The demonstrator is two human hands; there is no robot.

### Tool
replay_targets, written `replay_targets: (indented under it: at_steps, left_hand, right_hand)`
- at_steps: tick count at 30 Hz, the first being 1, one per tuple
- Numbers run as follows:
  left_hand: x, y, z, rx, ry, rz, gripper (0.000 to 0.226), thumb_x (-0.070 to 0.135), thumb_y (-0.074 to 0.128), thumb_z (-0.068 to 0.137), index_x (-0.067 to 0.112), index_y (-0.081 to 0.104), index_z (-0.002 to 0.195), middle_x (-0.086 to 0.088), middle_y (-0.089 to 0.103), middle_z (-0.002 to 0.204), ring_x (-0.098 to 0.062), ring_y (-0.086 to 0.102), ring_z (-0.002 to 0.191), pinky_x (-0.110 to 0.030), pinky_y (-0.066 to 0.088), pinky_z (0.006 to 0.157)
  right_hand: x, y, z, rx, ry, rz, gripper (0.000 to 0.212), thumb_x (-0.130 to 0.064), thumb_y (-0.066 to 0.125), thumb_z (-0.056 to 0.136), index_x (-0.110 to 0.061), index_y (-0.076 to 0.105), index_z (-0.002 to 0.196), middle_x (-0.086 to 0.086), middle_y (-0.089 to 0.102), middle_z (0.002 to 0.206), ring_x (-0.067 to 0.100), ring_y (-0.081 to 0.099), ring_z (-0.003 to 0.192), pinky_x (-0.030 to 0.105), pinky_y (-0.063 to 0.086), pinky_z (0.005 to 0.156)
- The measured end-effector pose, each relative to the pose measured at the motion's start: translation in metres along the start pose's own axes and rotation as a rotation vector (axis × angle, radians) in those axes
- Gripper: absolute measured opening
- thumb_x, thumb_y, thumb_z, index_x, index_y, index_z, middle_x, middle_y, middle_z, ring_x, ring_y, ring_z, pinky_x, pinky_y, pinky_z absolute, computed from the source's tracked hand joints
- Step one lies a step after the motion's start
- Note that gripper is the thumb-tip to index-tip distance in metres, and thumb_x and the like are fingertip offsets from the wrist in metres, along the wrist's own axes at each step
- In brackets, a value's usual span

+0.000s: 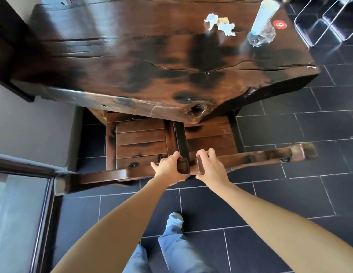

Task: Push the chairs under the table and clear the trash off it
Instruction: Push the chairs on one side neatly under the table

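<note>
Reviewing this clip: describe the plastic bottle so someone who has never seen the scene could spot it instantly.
Start at the big dark wooden table and go to its far right corner. The plastic bottle stands there, next to a red round sticker. Unlike the crumpled white paper scraps to its left, it is tall and clear, with a pale label.

Two dark wooden chairs [171, 138] sit partly under the table [132, 56]; crumpled tissues [221, 23] atop.

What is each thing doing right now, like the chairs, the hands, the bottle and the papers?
Left chair: seat partly under the table.
Right chair: seat partly under too.
Left hand: gripping the left chair's backrest end.
Right hand: gripping the right chair's backrest end.
Plastic bottle: upright on the table.
Crumpled papers: lying on the table, not cleared.
</note>
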State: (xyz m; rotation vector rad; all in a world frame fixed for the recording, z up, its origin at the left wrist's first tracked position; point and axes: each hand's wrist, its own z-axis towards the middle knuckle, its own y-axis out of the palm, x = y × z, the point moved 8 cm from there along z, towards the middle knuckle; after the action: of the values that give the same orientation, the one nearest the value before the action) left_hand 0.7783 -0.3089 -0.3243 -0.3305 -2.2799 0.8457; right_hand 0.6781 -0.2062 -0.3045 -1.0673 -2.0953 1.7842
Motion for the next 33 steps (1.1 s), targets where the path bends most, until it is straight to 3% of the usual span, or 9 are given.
replay_targets:
  at_steps: [12,21,24,27,33]
  left_hand:
    - [-0.007,0.0,0.002,-0.051,0.013,0.012,0.048,0.036,0.076,0.066,0.032,0.042,0.1,0.01,0.063,0.1,-0.02,0.056,0.095,-0.071,0.013,0.106]
    - [-0.004,-0.001,-0.005,-0.092,0.033,0.059,0.049,0.026,0.072,0.071,0.026,0.04,0.109,0.004,0.059,0.114,-0.024,0.053,0.111,-0.066,0.014,0.109]
    - [-0.002,-0.003,-0.006,-0.092,0.053,0.078,0.051,0.036,0.073,0.072,0.026,0.041,0.111,0.005,0.059,0.117,-0.025,0.054,0.112,-0.06,0.022,0.111]
    - [0.002,-0.006,-0.009,-0.09,0.076,0.087,0.054,0.041,0.072,0.07,0.024,0.042,0.112,0.003,0.059,0.115,-0.027,0.056,0.109,-0.056,0.031,0.107]
    - [0.009,-0.015,-0.014,-0.103,0.178,0.136,0.051,0.042,0.067,0.076,0.018,0.046,0.116,-0.003,0.057,0.118,-0.028,0.059,0.102,-0.043,0.048,0.089]
  right_hand:
    - [-0.019,0.008,0.0,0.013,0.075,0.075,0.067,-0.019,0.086,0.067,-0.017,0.043,0.118,0.01,0.044,0.118,0.026,0.059,0.096,0.031,0.055,0.082]
    - [-0.021,0.004,0.003,0.018,0.063,0.051,0.06,-0.021,0.083,0.071,-0.018,0.043,0.116,0.01,0.046,0.118,0.024,0.061,0.095,0.029,0.056,0.083]
    - [-0.02,0.004,0.004,-0.003,0.04,0.01,0.061,-0.024,0.081,0.071,-0.017,0.042,0.117,0.011,0.044,0.124,0.027,0.054,0.111,0.033,0.052,0.092]
    - [-0.023,0.001,0.0,0.01,0.043,-0.014,0.059,-0.026,0.077,0.077,-0.014,0.043,0.124,0.016,0.034,0.143,0.032,0.03,0.138,0.041,0.038,0.108]
    - [-0.035,0.001,-0.015,0.028,0.086,0.03,0.061,-0.014,0.064,0.087,-0.012,0.035,0.14,0.012,0.03,0.152,0.031,0.018,0.145,0.045,0.024,0.116]
